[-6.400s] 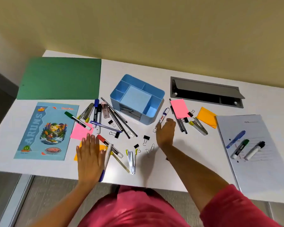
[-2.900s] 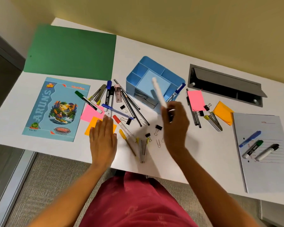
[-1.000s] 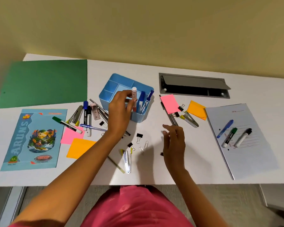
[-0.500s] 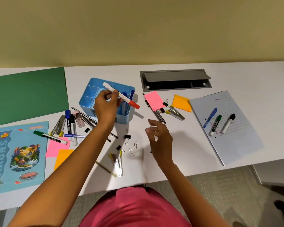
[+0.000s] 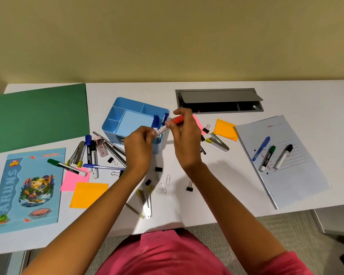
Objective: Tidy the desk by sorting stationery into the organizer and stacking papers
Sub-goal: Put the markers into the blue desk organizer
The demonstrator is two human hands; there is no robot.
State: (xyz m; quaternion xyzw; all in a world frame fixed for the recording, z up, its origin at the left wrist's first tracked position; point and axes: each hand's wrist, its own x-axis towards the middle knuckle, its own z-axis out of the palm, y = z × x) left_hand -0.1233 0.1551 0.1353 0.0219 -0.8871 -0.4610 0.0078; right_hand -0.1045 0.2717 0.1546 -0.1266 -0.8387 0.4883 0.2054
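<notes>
Both hands meet over the white desk (image 5: pixel 228 175), clamped on one white-barrelled marker with a red cap (image 5: pixel 163 128): the left hand (image 5: pixel 139 149) pinches the white end, the right hand (image 5: pixel 185 139) pinches the red-capped end. The marker is held tilted, just above the front right corner of the light blue plastic organizer (image 5: pixel 125 118), which the hands partly hide. Two blue-capped markers (image 5: pixel 156 121) stand upright in that corner compartment, right behind the held one.

Left of the organizer lies a loose heap of pens and markers (image 5: pixel 91 153), with a green-capped marker (image 5: pixel 67 167) resting across a pink sticky note (image 5: pixel 72 180) and an orange sticky note (image 5: pixel 87 194) just below. Further left are a green card folder (image 5: pixel 38 116) and a blue illustrated notebook (image 5: pixel 26 187). Black binder clips (image 5: pixel 189 186), wire paper clips (image 5: pixel 168 179) and a silver stapler (image 5: pixel 146 201) sit between the forearms. The right hand covers part of a second pink sticky note (image 5: pixel 198 122); beside it lie an orange folded note (image 5: pixel 225 130) and a yellow-tipped silver stapler (image 5: pixel 217 142). A grey desk hatch (image 5: pixel 218 96) is behind, and a lined white sheet (image 5: pixel 286 175) on the right carries three markers (image 5: pixel 267 158)
</notes>
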